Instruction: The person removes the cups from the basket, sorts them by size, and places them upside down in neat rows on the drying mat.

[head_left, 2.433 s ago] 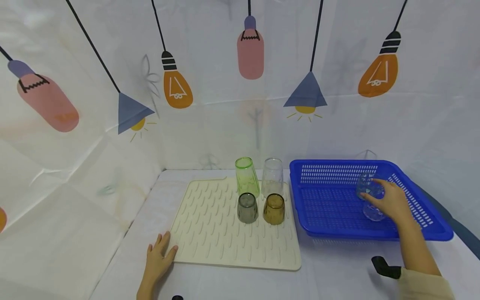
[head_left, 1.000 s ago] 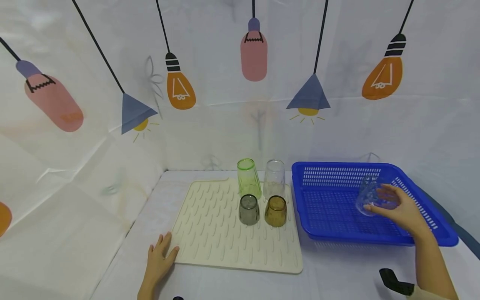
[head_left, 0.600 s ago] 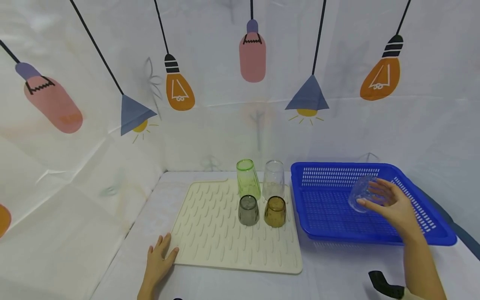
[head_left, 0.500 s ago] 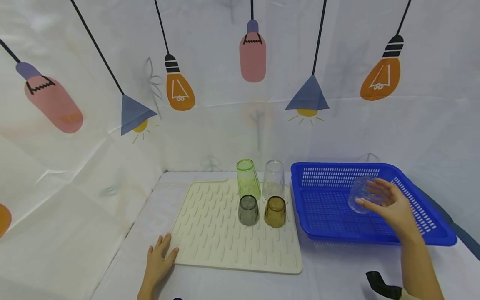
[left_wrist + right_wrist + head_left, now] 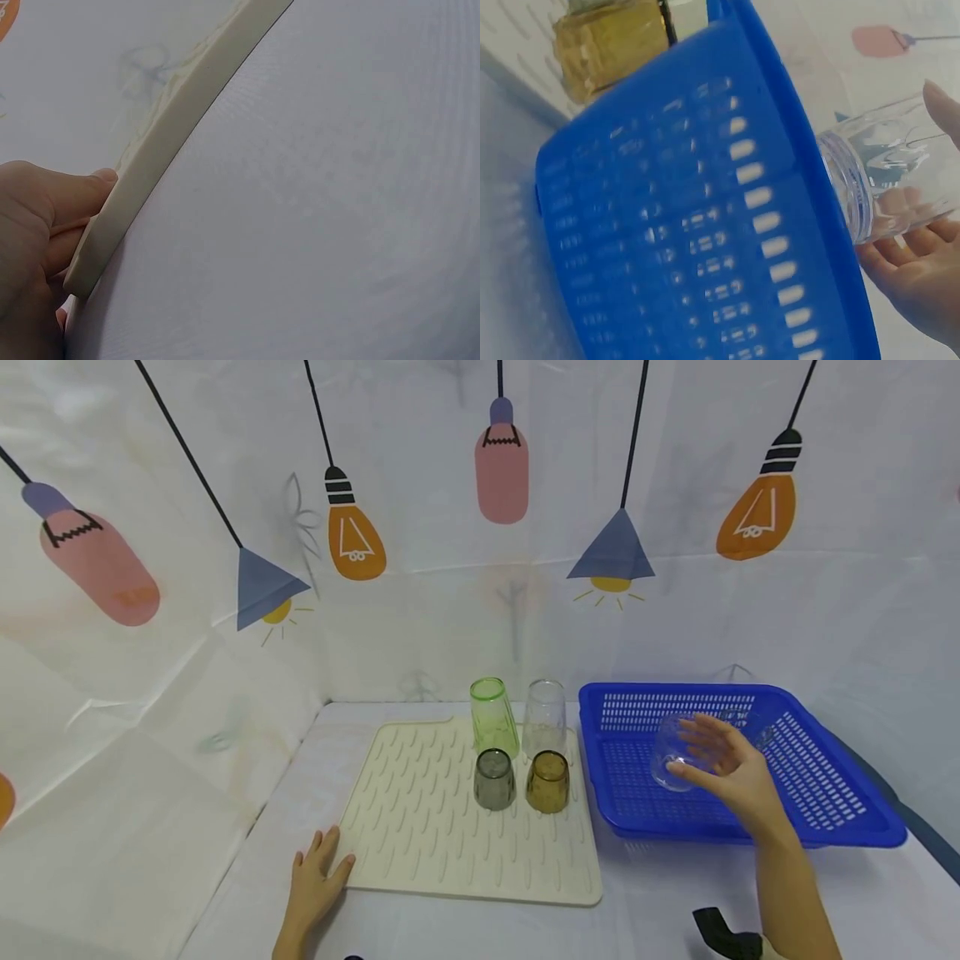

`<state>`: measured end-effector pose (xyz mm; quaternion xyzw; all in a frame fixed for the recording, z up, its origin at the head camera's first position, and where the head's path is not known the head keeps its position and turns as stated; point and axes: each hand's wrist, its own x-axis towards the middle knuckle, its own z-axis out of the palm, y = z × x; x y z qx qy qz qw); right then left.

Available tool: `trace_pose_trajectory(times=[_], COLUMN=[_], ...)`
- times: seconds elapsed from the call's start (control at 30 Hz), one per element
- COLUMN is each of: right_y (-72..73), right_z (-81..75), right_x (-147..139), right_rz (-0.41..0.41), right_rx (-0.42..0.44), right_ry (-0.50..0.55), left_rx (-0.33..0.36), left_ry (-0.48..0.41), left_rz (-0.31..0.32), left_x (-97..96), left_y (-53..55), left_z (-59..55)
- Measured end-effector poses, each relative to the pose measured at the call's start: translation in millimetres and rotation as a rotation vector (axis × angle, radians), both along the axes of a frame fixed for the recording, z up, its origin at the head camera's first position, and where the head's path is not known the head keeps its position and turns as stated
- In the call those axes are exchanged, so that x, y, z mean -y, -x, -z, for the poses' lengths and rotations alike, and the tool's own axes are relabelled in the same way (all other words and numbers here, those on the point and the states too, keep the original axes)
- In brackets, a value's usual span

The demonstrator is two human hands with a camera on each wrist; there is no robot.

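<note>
My right hand (image 5: 731, 768) grips a clear drinking glass (image 5: 667, 752) over the blue basket (image 5: 637, 839). Thumb and fingers lie on opposite sides of the glass in the right wrist view, where its thick end (image 5: 847, 187) stands by the basket rim. My left hand (image 5: 315, 877), fingers spread, rests at the near left corner of a cream ridged mat (image 5: 442, 852); its thumb (image 5: 94, 189) touches the mat's edge. At the mat's right side stand a green glass (image 5: 495, 718), a tall clear glass (image 5: 544, 718), a grey glass (image 5: 494, 781) and an amber glass (image 5: 548, 783).
The basket stands just right of the mat, its slotted walls higher than its base. A faint clear outline (image 5: 750, 727) shows at its back right, probably another glass. A printed white curtain (image 5: 420, 635) hangs behind the white-covered table (image 5: 465, 931).
My right hand has taken hold of a clear glass in the basket and carried it leftward, towards the basket's middle. The left hand and the glasses on the mat have stayed put.
</note>
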<state>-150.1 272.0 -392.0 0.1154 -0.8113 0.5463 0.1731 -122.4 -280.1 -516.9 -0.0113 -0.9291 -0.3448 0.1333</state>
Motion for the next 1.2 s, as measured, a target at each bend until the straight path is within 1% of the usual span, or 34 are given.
trace_pose_trajectory(times=[0.2,0.33,0.5,0.57,0.73,0.8,0.93,1.07,1.17,1.2], right_y=[2.2,3.5,5.0,5.8,7.8,9.0,12.3,14.0,14.5,14.6], right_z=[-4.1,-5.7,-7.0,-7.0,-5.9,-4.9,-1.7,1.2,2.9,3.3], right_x=[19,28,40,45,59,65,74,82,88,89], right_rz=[-0.065,-0.109,-0.178,-0.202,-0.225,-0.238,-0.289,-0.331,-0.36,-0.368], right_rx=[-0.028,-0.026,-0.016,-0.016,0.004,0.003,-0.018,-0.034,-0.038,-0.037], right_ry=[0.017,0.034,0.08,0.088,0.099,0.102,0.112,0.117,0.128,0.132], left_rx=[-0.012,-0.02,-0.035,-0.03,0.002,0.012,0.037,0.057,0.076,0.071], left_ry=[0.002,-0.009,0.001,-0.002,-0.026,-0.031,-0.047,-0.045,-0.032,-0.027], left_rz=[0.003,0.002,0.008,0.01,0.005,0.002,0.002,-0.012,-0.034,-0.037], left_x=[-0.6,-1.0,-0.8,-0.9,-1.2,-1.3,-1.4,-5.3,-11.5,-13.9], left_y=[-0.9,-1.6,-1.4,-1.1,-0.7,-0.7,-0.8,-0.7,-0.9,-0.6], left_z=[-0.3,-0.6,-0.3,-0.5,-2.7,-3.7,-5.6,-10.3,-17.5,-19.8])
